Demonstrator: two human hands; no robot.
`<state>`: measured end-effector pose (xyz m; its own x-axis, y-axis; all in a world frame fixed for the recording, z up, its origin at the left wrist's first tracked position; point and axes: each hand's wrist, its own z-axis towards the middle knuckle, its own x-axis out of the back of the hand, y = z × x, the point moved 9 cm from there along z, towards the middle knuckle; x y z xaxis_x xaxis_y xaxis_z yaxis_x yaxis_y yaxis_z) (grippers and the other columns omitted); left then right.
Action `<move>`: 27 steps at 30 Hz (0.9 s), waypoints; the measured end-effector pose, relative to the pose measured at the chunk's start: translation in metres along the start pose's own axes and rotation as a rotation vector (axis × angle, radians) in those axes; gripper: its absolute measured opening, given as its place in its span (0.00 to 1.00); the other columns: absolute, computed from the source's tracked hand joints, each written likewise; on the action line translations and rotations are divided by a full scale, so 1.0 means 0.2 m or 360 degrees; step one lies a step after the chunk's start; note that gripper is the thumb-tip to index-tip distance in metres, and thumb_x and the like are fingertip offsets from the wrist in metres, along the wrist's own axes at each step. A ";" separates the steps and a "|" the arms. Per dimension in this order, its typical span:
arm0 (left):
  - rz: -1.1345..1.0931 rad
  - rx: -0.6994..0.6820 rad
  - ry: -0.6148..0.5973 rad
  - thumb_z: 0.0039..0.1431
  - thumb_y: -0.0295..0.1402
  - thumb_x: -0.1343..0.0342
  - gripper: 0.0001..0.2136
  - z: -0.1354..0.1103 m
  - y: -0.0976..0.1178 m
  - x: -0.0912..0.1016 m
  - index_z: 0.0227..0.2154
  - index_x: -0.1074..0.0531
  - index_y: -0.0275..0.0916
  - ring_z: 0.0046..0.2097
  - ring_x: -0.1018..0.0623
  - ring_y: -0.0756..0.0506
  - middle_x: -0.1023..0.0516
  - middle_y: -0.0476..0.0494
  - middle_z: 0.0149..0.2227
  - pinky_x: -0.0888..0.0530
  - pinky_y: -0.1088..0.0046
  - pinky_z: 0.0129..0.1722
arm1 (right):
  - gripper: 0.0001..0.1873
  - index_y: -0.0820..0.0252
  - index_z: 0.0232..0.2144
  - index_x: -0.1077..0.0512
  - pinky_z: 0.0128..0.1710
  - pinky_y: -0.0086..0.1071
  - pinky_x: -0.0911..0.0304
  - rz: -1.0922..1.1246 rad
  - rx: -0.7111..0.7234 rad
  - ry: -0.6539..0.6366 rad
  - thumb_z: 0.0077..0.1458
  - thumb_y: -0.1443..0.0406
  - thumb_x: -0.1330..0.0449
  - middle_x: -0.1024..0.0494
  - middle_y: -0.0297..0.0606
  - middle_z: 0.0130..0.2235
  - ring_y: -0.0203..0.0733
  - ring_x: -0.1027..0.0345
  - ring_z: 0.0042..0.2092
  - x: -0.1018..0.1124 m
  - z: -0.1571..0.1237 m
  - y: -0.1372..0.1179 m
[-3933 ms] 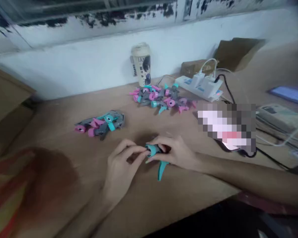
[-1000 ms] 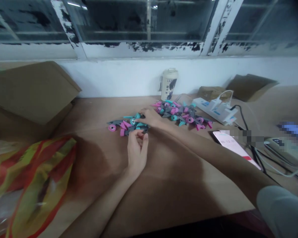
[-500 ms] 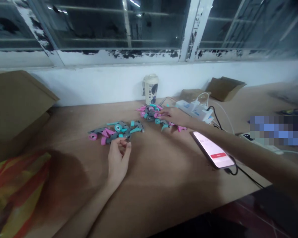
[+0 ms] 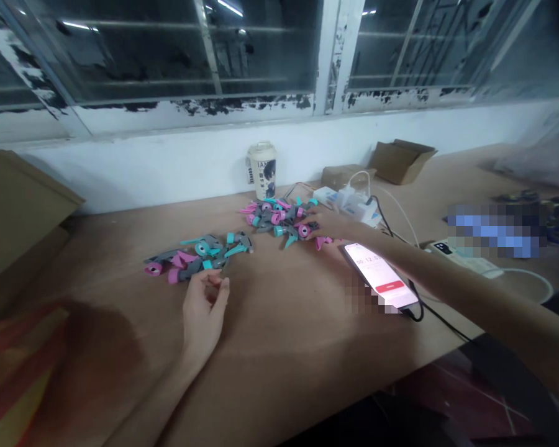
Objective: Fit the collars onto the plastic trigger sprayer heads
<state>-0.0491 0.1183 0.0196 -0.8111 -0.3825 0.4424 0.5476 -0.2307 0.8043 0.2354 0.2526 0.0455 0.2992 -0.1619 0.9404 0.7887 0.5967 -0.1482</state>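
Note:
My left hand (image 4: 204, 307) rests on the wooden table (image 4: 279, 347), fingers loosely curled with nothing visible in them, just in front of a small pile of grey, pink and teal plastic parts (image 4: 198, 254). My right hand (image 4: 328, 226) is stretched far out to a second, larger pile of the same parts (image 4: 279, 217), its fingers closing on a grey piece with a pink cap (image 4: 304, 230) at the pile's right edge.
A lit phone (image 4: 379, 276) on a cable lies right of centre. A paper coffee cup (image 4: 261, 169) stands by the wall, a power strip (image 4: 349, 202) with chargers to its right. Cardboard boxes (image 4: 18, 211) sit at the left and back right (image 4: 400, 160). A red-yellow bag (image 4: 13, 366) fills the lower left.
My right hand left the near pile, where it put down the teal-and-grey part, and reached right to the far pile. My left hand stayed by the near pile.

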 end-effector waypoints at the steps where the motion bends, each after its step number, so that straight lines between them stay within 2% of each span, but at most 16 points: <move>1: 0.0009 -0.0007 0.0001 0.54 0.40 0.45 0.14 0.00 0.00 0.00 0.41 0.35 0.39 0.31 0.29 0.49 0.33 0.48 0.33 0.28 0.74 0.27 | 0.11 0.48 0.36 0.25 0.56 0.53 0.56 -0.0023 0.0005 -0.0011 0.46 0.59 0.36 0.26 0.35 0.48 0.51 0.40 0.53 0.02 -0.01 -0.02; 4: 0.0015 -0.0039 -0.0057 0.53 0.41 0.45 0.14 -0.01 0.02 -0.02 0.40 0.33 0.39 0.30 0.28 0.49 0.32 0.48 0.32 0.27 0.75 0.27 | 0.15 0.51 0.43 0.28 0.57 0.55 0.60 -0.0037 0.0001 -0.0001 0.52 0.58 0.40 0.28 0.39 0.50 0.51 0.39 0.53 0.08 -0.07 -0.14; 6: 0.0032 -0.0055 -0.0187 0.54 0.40 0.46 0.13 -0.03 0.04 -0.07 0.40 0.32 0.40 0.31 0.28 0.49 0.31 0.49 0.31 0.27 0.75 0.28 | 0.14 0.53 0.42 0.28 0.57 0.52 0.60 0.0008 0.0060 -0.0027 0.53 0.57 0.41 0.27 0.39 0.50 0.50 0.39 0.54 0.10 -0.13 -0.27; 8: 0.0039 -0.0060 -0.0353 0.55 0.39 0.47 0.11 -0.07 0.08 -0.13 0.40 0.30 0.41 0.32 0.27 0.49 0.30 0.48 0.32 0.27 0.75 0.29 | 0.13 0.53 0.40 0.27 0.59 0.50 0.62 0.0088 0.0166 -0.0092 0.56 0.56 0.45 0.26 0.37 0.49 0.49 0.39 0.55 0.07 -0.20 -0.44; 10: 0.0006 -0.0052 -0.0516 0.56 0.38 0.48 0.12 -0.11 0.12 -0.18 0.42 0.30 0.42 0.34 0.26 0.48 0.28 0.48 0.34 0.27 0.74 0.30 | 0.16 0.52 0.43 0.29 0.59 0.51 0.64 0.0162 0.0186 -0.0094 0.55 0.53 0.44 0.28 0.37 0.51 0.49 0.40 0.56 0.04 -0.27 -0.58; 14: -0.0099 -0.0023 -0.0787 0.56 0.37 0.47 0.14 -0.18 0.15 -0.26 0.45 0.32 0.42 0.37 0.24 0.47 0.25 0.46 0.38 0.27 0.73 0.33 | 0.14 0.52 0.44 0.30 0.61 0.52 0.67 0.0377 0.0198 -0.0258 0.55 0.59 0.43 0.32 0.39 0.55 0.44 0.39 0.56 -0.09 -0.34 -0.78; 18: -0.0197 0.0016 -0.0897 0.55 0.36 0.45 0.11 -0.19 0.13 -0.29 0.41 0.30 0.41 0.42 0.24 0.46 0.24 0.45 0.40 0.28 0.71 0.39 | 0.15 0.52 0.42 0.29 0.60 0.55 0.71 0.0571 0.0108 -0.0226 0.51 0.59 0.38 0.33 0.40 0.55 0.45 0.42 0.58 -0.17 -0.33 -0.82; 20: -0.0253 0.0056 -0.0932 0.53 0.35 0.44 0.10 -0.18 0.12 -0.29 0.39 0.30 0.40 0.41 0.24 0.46 0.24 0.45 0.40 0.28 0.71 0.38 | 0.16 0.51 0.41 0.29 0.60 0.55 0.70 0.0702 0.0081 -0.0189 0.48 0.59 0.36 0.32 0.38 0.54 0.45 0.41 0.58 -0.19 -0.31 -0.80; 24: -0.0435 0.0180 -0.1064 0.52 0.33 0.43 0.12 -0.17 0.12 -0.31 0.40 0.30 0.38 0.37 0.25 0.47 0.25 0.45 0.36 0.28 0.73 0.33 | 0.18 0.53 0.37 0.28 0.58 0.48 0.59 0.0957 0.0079 -0.0111 0.42 0.56 0.33 0.28 0.36 0.48 0.42 0.36 0.53 -0.21 -0.29 -0.76; 27: -0.0539 0.0235 -0.1116 0.51 0.32 0.43 0.10 -0.16 0.13 -0.31 0.37 0.29 0.37 0.35 0.26 0.48 0.26 0.46 0.34 0.29 0.74 0.32 | 0.18 0.54 0.34 0.28 0.56 0.43 0.53 0.1113 0.0092 -0.0108 0.41 0.53 0.33 0.26 0.34 0.43 0.40 0.34 0.48 -0.20 -0.29 -0.76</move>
<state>0.0229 0.1067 -0.0002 -0.8961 0.3512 0.2715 0.2548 -0.0940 0.9624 0.1344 0.1217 0.0116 0.6902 0.3229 0.6476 0.3933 0.5839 -0.7102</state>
